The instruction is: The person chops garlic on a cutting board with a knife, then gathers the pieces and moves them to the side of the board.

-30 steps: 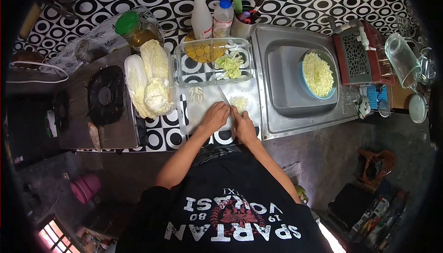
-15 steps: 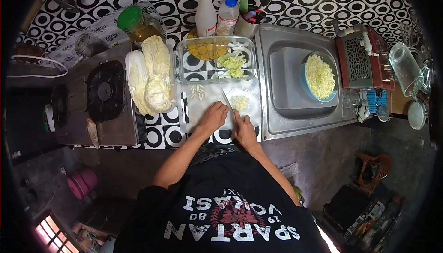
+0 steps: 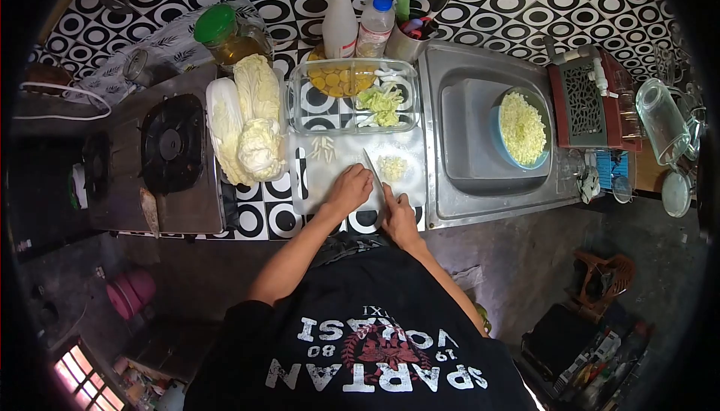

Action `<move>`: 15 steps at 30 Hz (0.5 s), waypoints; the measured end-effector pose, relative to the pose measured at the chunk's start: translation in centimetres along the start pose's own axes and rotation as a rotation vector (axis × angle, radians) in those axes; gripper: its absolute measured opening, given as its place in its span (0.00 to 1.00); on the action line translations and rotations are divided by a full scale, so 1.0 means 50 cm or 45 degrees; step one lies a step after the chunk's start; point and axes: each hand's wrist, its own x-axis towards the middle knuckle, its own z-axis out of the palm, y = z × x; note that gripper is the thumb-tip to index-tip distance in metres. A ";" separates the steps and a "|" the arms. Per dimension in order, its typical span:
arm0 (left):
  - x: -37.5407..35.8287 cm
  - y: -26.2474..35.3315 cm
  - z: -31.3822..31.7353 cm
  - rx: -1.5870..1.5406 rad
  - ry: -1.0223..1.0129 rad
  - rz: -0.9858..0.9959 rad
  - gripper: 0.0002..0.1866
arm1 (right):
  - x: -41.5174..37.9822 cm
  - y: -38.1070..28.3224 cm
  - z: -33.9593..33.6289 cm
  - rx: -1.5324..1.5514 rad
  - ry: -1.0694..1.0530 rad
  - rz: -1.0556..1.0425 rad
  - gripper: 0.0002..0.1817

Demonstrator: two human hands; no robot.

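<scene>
My right hand (image 3: 400,214) is wrapped around the handle of a knife (image 3: 371,164), whose blade points away from me over a pale, translucent cutting board (image 3: 319,182). My left hand (image 3: 351,188) rests on the board just left of the blade, fingers curled and pressed down; whatever lies under the fingertips is hidden. Right of the blade sits a small pile of finely chopped pale vegetable (image 3: 392,167). Several thin whitish strips (image 3: 323,148) lie at the board's upper left.
Behind the board stands a divided clear container (image 3: 292,103) with sliced and leafy pieces. Napa cabbages (image 3: 259,145) lie left, beside a stove (image 3: 174,145). At right, a blue bowl (image 3: 497,137) of chopped vegetable sits in the sink (image 3: 469,182). Bottles (image 3: 340,25) stand behind.
The whole view has shifted slightly. Both hands and the knife keep nearly the same place on the board, with the blade still beside the left fingers.
</scene>
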 end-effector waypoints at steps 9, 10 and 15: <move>0.000 -0.005 0.006 0.035 -0.025 -0.030 0.06 | 0.046 -0.035 -0.031 0.065 -0.001 -0.034 0.43; 0.000 -0.005 0.006 0.034 -0.022 -0.033 0.06 | 0.043 -0.033 -0.030 0.063 -0.004 -0.036 0.43; -0.001 -0.001 0.004 0.036 -0.017 -0.047 0.05 | 0.007 -0.005 0.000 0.088 0.037 -0.038 0.42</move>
